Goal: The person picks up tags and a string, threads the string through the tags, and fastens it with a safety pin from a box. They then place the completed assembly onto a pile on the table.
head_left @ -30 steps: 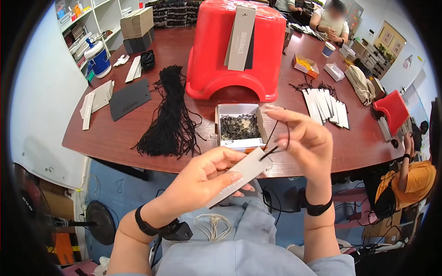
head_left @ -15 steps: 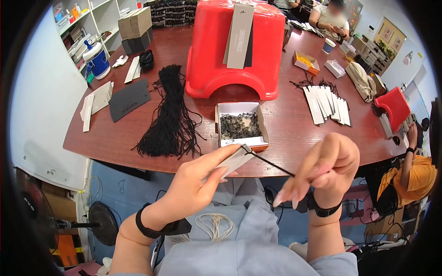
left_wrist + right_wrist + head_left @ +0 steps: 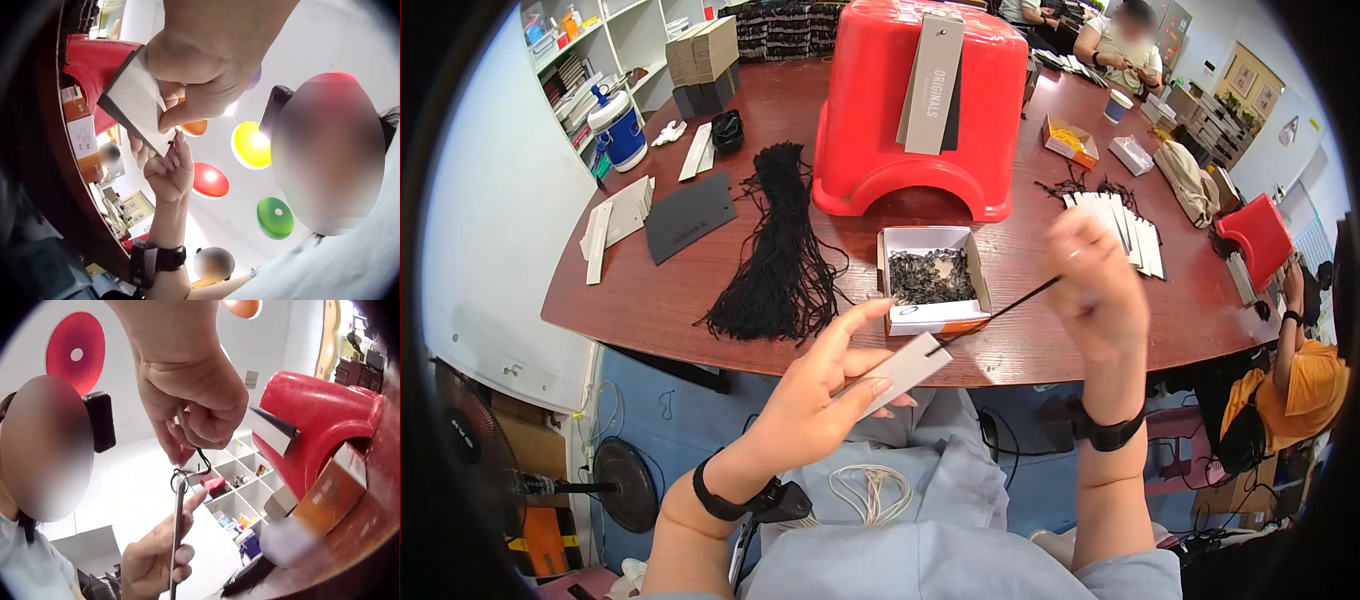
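In the head view my left hand (image 3: 815, 400) pinches a narrow grey hang tag (image 3: 905, 372) between thumb and fingers, its index finger stretched out above it. A black cord (image 3: 1022, 299) is attached at the holed end of the tag and runs straight up to my right hand (image 3: 1100, 290), whose fingers pinch its other end and look blurred. The right wrist view shows the cord (image 3: 204, 459) looped at the tag's tip, close under the right fingers. From the left wrist view the tag (image 3: 134, 94) appears broadside, its lettering out of sight.
Beyond the hands stands a box (image 3: 915, 320) of small black pins. Behind it a red stool (image 3: 860, 120) bears sample tags (image 3: 935, 90). A bundle of black cords (image 3: 770, 250) lies left, white-grey tags (image 3: 1145, 250) right. Another person (image 3: 1115, 55) sits across the table.
My right hand first drew the cord out to the lower right, then moved up and forward with it. The open cord loop seen earlier is now a straight line. My left hand still holds the tag.
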The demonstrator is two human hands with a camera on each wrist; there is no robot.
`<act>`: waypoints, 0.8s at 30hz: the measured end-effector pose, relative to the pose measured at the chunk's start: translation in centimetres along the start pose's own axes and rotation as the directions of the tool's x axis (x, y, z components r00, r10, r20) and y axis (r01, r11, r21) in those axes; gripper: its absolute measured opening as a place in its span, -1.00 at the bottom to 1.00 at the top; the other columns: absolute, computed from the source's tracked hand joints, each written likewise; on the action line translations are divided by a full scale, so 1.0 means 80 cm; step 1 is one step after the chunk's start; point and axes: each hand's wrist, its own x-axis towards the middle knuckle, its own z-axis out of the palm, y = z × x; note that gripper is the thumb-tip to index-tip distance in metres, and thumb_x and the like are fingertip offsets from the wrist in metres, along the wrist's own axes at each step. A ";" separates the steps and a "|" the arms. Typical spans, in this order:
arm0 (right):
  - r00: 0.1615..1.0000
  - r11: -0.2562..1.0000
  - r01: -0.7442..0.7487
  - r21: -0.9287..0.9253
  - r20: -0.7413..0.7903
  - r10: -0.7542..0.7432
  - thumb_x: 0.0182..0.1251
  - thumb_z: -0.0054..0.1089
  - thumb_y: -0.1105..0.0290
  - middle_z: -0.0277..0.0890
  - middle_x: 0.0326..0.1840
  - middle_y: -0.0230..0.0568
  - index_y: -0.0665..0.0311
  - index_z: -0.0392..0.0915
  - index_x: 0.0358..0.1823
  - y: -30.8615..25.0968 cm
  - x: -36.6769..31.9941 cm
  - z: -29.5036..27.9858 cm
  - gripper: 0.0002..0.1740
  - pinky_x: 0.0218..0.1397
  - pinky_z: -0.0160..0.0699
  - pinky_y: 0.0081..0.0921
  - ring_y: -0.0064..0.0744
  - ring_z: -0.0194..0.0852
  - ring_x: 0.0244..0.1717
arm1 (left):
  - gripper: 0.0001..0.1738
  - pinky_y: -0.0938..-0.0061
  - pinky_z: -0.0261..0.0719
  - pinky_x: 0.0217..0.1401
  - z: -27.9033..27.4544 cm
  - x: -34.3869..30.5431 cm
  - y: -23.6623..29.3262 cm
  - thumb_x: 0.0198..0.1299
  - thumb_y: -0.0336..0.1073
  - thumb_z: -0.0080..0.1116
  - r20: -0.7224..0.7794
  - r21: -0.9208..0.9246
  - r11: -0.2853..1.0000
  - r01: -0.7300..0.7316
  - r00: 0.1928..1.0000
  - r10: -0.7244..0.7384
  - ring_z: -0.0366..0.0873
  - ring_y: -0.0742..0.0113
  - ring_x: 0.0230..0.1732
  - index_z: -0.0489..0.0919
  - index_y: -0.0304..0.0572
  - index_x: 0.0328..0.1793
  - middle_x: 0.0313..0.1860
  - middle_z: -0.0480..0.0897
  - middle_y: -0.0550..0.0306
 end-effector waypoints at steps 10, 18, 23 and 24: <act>0.987 0.986 0.159 0.046 -0.048 -0.157 0.16 -0.03 0.44 0.13 -0.65 -0.54 0.30 0.36 -0.23 0.014 0.047 -0.034 -0.85 -0.73 -0.09 -0.82 -0.78 -0.04 -0.70 | -0.57 0.49 0.49 -0.13 0.010 0.004 -0.002 0.16 -0.51 -0.19 0.204 -0.433 0.875 0.216 0.969 -0.138 0.50 0.26 -0.15 0.14 -0.35 0.18 -0.03 0.42 -0.05; 0.980 0.614 0.052 -0.788 -0.077 -0.181 0.23 -0.13 0.34 0.46 -0.48 -0.23 0.37 0.43 -0.35 0.043 0.018 -0.018 -0.77 -0.36 0.37 -0.46 -0.43 0.42 -0.45 | -0.57 0.32 0.36 0.13 0.020 0.056 -0.014 0.15 -0.52 -0.27 -0.201 -0.645 0.751 -0.142 0.979 0.013 0.35 0.09 0.07 0.08 -0.38 0.18 0.07 0.31 -0.14; 0.987 0.434 -0.127 -0.892 -0.069 0.147 0.22 -0.12 0.31 0.40 -0.61 -0.08 0.37 0.37 -0.47 0.048 -0.029 0.034 -0.75 -0.44 0.37 -0.39 -0.29 0.49 -0.49 | -0.57 0.32 0.21 0.23 0.052 0.079 -0.014 0.16 -0.52 -0.30 -0.337 -0.659 0.693 -0.291 0.939 0.074 0.27 0.12 0.15 0.06 -0.37 0.18 0.06 0.32 -0.11; 0.990 0.428 -0.106 -0.897 -0.053 0.134 0.21 -0.11 0.31 0.39 -0.62 -0.08 0.37 0.36 -0.49 0.049 -0.032 0.034 -0.75 -0.48 0.37 -0.40 -0.27 0.49 -0.52 | -0.59 0.32 0.19 0.23 0.055 0.083 -0.017 0.19 -0.46 -0.29 -0.332 -0.641 0.702 -0.310 0.937 0.110 0.25 0.14 0.16 0.07 -0.33 0.19 0.05 0.32 -0.09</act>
